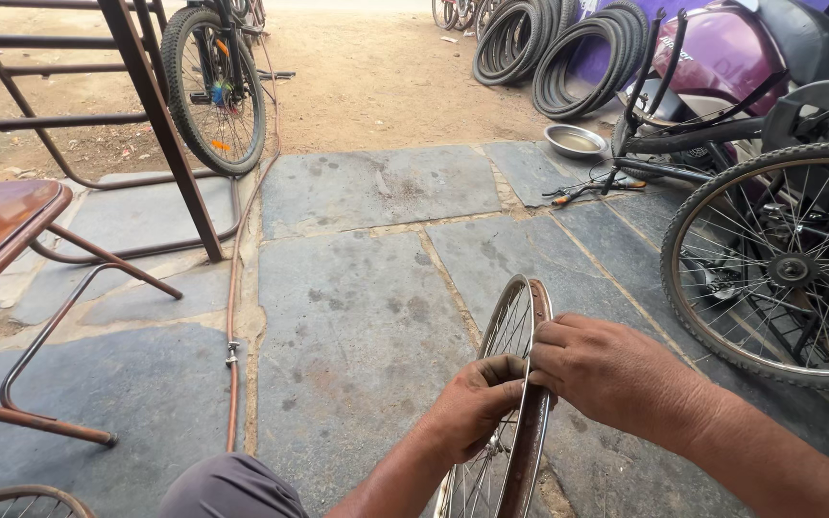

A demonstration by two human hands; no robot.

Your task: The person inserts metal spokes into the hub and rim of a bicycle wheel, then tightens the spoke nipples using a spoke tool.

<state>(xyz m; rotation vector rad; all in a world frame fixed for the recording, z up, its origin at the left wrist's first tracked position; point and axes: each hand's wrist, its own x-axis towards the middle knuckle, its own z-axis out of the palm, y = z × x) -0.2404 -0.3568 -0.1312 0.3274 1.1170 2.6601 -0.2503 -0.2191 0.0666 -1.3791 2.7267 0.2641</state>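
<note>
Bare bicycle rim (520, 403) stands upright on stone paving (357, 317), just ahead of person's knee (232, 484). Left hand (477, 403) closed over rim edge, fingers wrapped. Right hand (606, 369) clamped on rim top from other side, thumb pressing. No tyre fitted; spokes exposed. Risk: rust-brown rim edge may cut or pinch fingers if grip slips. Rim could tip toward tyred wheel (779, 264) just to right.

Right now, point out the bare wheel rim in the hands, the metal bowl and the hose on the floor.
bare wheel rim (527, 451): head view, on its rusty outer band below the hands.
metal bowl (575, 141): head view, on its inside.
hose (233, 317): head view, on its straight run along the paving joint.
</note>
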